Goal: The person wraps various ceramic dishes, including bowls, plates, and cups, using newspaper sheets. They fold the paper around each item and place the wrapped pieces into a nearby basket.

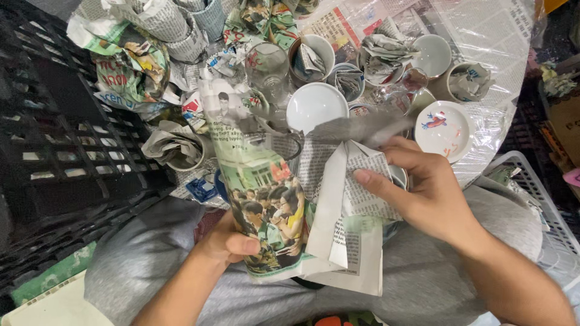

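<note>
Here, head view only: holding a sheet of newspaper (284, 205) over the lap, wrapped into a loose upright tube around something mostly hidden inside; only a glassy rim edge (289, 140) showing at the top, so kind of object not certain. Left hand (226, 243) closing around the lower part of the bundle from below, thumb lying across the printed colour photo, remaining fingers tucked behind the paper and out of sight; probably steadying the bundle so the paper stays taut. Right hand (423, 193) curling half shut over the folded white flap on the right side, fingertips (362, 177) pressing the crease inward against the bundle, apparently to keep the fold from springing open. Wrapped thing thus sitting between the two hands, paper touching both palms, nothing bare touching the fingers. Beyond the bundle, resting on a table (483, 30) covered with newspaper under clear plastic: a white saucer (314, 104), a small painted dish (445, 130), a clear glass (267, 67), cups stuffed with crumpled paper (310, 57), further wrapped bundles (130, 54). Black crate (60, 145) standing at the left, pale basket (544, 205) at the right.
</note>
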